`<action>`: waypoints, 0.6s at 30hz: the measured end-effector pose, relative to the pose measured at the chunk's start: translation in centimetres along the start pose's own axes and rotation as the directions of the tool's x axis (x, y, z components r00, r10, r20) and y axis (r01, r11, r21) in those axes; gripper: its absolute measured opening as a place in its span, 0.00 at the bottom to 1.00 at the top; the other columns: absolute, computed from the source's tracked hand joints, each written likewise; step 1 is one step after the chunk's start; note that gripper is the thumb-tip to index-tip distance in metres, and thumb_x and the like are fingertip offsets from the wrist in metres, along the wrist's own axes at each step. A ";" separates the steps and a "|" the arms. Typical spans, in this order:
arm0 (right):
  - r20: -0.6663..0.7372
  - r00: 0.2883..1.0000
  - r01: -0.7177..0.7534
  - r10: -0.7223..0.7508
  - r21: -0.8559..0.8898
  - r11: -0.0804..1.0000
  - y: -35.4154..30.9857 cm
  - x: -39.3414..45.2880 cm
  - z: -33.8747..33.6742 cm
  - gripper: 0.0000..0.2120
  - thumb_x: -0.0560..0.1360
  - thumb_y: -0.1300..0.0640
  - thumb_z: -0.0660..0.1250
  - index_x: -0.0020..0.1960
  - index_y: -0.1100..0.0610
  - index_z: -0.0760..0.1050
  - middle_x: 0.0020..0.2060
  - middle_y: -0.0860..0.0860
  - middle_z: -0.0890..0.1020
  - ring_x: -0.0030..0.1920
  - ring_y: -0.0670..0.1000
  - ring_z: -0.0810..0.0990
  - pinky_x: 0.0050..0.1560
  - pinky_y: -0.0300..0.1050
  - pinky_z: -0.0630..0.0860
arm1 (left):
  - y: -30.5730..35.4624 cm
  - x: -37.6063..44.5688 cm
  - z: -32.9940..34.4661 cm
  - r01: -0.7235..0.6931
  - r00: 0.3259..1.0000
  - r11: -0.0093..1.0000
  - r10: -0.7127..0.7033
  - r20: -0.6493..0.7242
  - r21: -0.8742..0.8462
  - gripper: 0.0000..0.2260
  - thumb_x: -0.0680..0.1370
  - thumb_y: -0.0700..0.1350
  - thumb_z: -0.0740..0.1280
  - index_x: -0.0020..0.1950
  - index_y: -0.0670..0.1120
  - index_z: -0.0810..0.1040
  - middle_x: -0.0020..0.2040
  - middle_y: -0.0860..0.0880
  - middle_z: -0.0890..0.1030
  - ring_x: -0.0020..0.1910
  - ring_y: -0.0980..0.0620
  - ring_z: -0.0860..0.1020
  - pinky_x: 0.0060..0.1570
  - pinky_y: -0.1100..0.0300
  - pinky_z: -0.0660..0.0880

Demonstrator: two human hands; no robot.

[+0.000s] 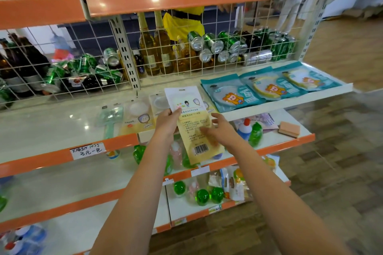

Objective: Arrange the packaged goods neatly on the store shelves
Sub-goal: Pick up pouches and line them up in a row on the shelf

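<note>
a green-handled item in a clear pack lies at the left of the white shelf, then two cream-and-yellow packs. the left hand pinches the left edge of a white-and-yellow packet, held above the shelf's front edge. the right hand touches its lower right, fingers seemingly loosely spread, though blurred. three teal cartoon packs lie overlapped at the right.
</note>
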State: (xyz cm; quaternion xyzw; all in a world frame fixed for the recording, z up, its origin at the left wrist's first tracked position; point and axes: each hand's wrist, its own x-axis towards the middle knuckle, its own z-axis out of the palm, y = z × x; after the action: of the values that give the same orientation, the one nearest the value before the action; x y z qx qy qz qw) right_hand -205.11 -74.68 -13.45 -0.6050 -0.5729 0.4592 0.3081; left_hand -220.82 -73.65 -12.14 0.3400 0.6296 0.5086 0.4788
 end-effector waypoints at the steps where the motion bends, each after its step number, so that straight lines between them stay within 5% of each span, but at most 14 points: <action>1: -0.014 1.000 0.019 -0.021 -0.113 0.993 -0.1 0.1 0.2 0.35 0.72 0.50 0.71 0.74 0.54 0.59 0.68 0.55 0.68 0.64 0.56 0.72 0.63 0.54 0.72 | 0.3 0.0 0.2 -0.016 1.000 1.000 0.015 -0.015 -0.015 0.04 0.80 0.45 0.64 0.51 0.47 0.77 0.52 0.46 0.83 0.49 0.47 0.81 0.52 0.50 0.79; 4: 0.003 0.996 0.083 -0.088 -0.355 0.931 -0.6 -0.4 0.6 0.38 0.72 0.43 0.69 0.75 0.54 0.57 0.71 0.57 0.63 0.70 0.58 0.62 0.70 0.54 0.62 | 1.1 0.0 0.9 -0.048 0.997 0.998 0.045 -0.069 -0.032 0.04 0.80 0.44 0.63 0.53 0.46 0.74 0.49 0.48 0.81 0.45 0.50 0.79 0.41 0.57 0.77; 10: 0.050 0.985 0.168 -0.166 -0.509 0.844 -0.6 -1.9 2.5 0.44 0.73 0.41 0.66 0.77 0.59 0.46 0.75 0.57 0.58 0.74 0.59 0.56 0.72 0.55 0.58 | 1.1 -0.1 2.1 -0.019 0.993 0.996 0.008 -0.119 -0.088 0.04 0.79 0.43 0.64 0.46 0.44 0.73 0.50 0.43 0.82 0.48 0.45 0.81 0.50 0.50 0.80; 18: -0.072 0.953 0.129 -0.294 -0.783 0.609 0.1 -3.1 2.1 0.29 0.78 0.62 0.57 0.76 0.59 0.50 0.73 0.55 0.62 0.69 0.57 0.66 0.63 0.51 0.68 | 0.8 -1.6 2.9 0.011 0.999 0.984 -0.018 -0.035 -0.180 0.06 0.79 0.38 0.63 0.55 0.41 0.68 0.44 0.43 0.79 0.39 0.49 0.80 0.31 0.62 0.79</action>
State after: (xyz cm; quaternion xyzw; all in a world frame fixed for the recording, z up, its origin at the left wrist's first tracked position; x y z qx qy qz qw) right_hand -206.71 -78.07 -13.67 -0.6474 -0.7482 0.0702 0.1271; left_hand -217.59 -73.97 -11.07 0.2816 0.5921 0.5660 0.4998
